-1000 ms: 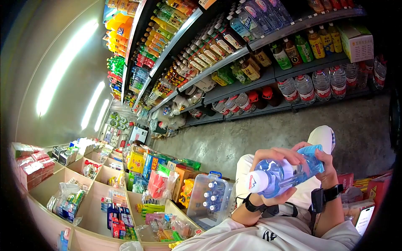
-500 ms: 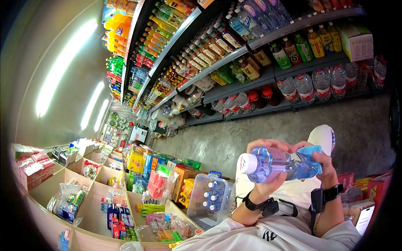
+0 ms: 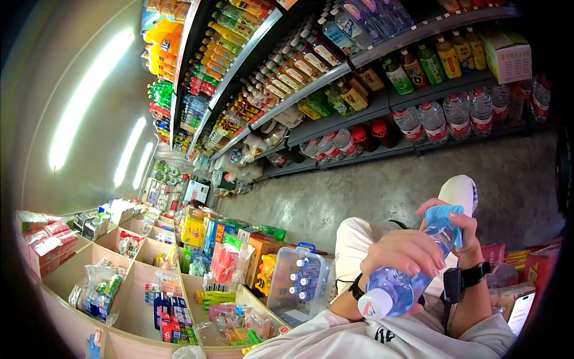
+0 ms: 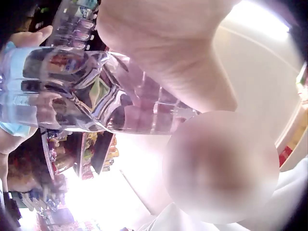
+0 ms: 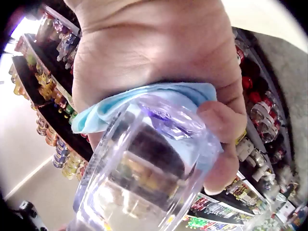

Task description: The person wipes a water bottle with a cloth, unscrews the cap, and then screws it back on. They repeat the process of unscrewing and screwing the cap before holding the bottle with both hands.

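Note:
A clear bottle with a white cap (image 3: 375, 304) slants across the lap in the head view, cap end low and to the left. Around its middle the left hand (image 3: 402, 251) curls its fingers; in the left wrist view the bottle (image 4: 96, 91) lies along that palm (image 4: 163, 38). My right hand (image 3: 466, 230) grips a light blue cloth (image 3: 445, 214) against the bottle's base. The right wrist view shows the cloth (image 5: 144, 94) folded between the palm (image 5: 154, 53) and the bottle's base, with fingertips curled at the side.
A clear plastic bin (image 3: 278, 287) with several small bottles stands left of the lap. Divided compartments (image 3: 134, 293) of packaged goods fill the lower left. Drink shelves (image 3: 353, 125) run across the top. A lit phone (image 3: 521, 314) lies at the lower right.
The bottle's cap end has swung down towards the body, tilting the bottle more steeply. The left hand has moved from beneath the bottle to over its top side. The right hand still holds the cloth at the base.

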A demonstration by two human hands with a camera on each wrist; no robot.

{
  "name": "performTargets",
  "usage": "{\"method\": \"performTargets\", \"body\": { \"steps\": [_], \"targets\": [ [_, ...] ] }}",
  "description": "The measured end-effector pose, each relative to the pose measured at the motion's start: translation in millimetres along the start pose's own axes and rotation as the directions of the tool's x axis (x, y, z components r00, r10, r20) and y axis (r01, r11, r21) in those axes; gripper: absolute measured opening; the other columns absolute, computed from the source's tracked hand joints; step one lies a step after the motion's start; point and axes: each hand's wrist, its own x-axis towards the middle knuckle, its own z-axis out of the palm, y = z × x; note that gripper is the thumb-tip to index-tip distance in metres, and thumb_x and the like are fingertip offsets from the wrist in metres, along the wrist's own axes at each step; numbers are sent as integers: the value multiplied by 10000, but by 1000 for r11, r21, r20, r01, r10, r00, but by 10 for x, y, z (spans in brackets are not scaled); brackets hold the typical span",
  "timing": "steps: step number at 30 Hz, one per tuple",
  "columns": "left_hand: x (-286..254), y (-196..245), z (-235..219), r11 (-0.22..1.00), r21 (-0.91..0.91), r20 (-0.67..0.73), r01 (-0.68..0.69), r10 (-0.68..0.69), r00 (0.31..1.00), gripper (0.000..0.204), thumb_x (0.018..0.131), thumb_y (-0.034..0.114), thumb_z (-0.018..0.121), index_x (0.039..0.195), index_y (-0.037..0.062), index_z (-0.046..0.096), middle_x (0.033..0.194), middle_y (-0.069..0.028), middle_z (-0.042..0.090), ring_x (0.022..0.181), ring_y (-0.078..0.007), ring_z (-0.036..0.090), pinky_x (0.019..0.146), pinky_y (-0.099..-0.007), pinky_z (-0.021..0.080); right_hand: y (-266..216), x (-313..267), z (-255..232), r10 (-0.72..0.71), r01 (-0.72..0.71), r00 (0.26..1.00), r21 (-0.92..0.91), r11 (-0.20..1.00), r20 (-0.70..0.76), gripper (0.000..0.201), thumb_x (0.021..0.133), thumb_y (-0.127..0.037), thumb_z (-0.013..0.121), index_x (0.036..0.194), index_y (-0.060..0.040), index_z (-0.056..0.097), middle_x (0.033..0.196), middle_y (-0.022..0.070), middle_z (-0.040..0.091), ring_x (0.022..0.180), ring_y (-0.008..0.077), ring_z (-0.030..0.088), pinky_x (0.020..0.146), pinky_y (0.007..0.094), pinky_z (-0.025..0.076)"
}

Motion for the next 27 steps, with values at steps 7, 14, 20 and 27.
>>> {"method": "performTargets", "body": {
  "steps": [7,14,20,27],
  "targets": [
    [47,-97,19,979,-50,159,-197,202,966,491,790,170,838,1151,27,537,924,-163,712,760,-355,723,661,-469,595,-26,-17,28,48,-50,996,29,998,68,741,756,-475,643,1239,84,586,936,217,724,836,268,721,792,322,569],
    [57,-101,27,973,-154,231,-171,203,951,307,848,155,810,1030,0,618,896,-184,734,753,-351,729,671,-471,595,-9,-23,26,134,-139,985,37,990,107,773,746,-481,637,1249,102,573,933,218,722,833,265,719,776,317,568],
    [70,-52,42,989,-122,254,-80,109,961,246,879,134,762,1032,0,624,898,-183,731,769,-354,723,701,-485,592,-19,-19,29,82,-85,993,29,996,83,772,748,-496,616,1231,105,587,919,227,720,795,256,713,752,311,566],
    [66,-17,57,995,-93,252,-32,54,966,217,891,136,738,1018,5,622,893,-177,728,774,-358,721,718,-484,591,-11,-1,28,79,-81,994,19,997,69,755,757,-506,599,1209,99,600,907,225,720,785,253,711,744,309,562]
  ]
}}
